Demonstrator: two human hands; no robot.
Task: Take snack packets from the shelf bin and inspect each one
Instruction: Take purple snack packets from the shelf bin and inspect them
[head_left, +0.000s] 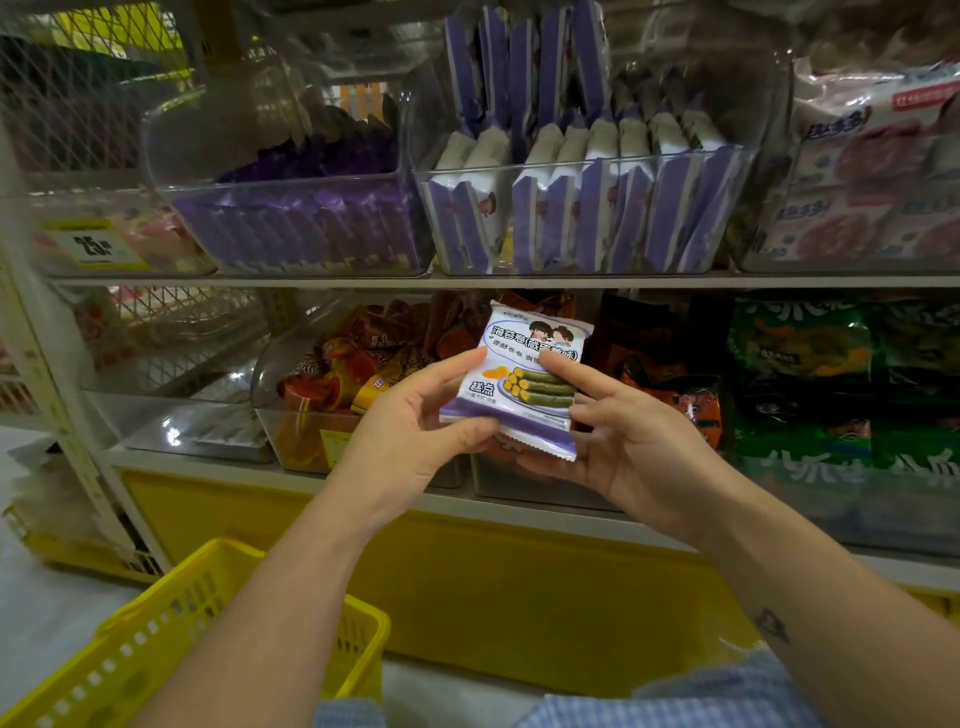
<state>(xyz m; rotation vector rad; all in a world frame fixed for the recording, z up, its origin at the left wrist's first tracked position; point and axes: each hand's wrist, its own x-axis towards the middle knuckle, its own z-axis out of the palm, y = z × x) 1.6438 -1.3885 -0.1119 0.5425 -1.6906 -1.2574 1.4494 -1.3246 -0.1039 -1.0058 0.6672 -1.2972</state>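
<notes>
1 white-and-purple foil snack packet (530, 379), upright, held in open air before the lower shelf (171, 460), below the clear plastic bin (722, 260) of matching packets (571, 208); left hand (410, 431) pinched its left edge, right hand (623, 441) gripped its right edge

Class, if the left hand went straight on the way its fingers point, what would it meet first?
The snack packet the left hand grips; beyond it probably the right hand, depth unclear.
</notes>
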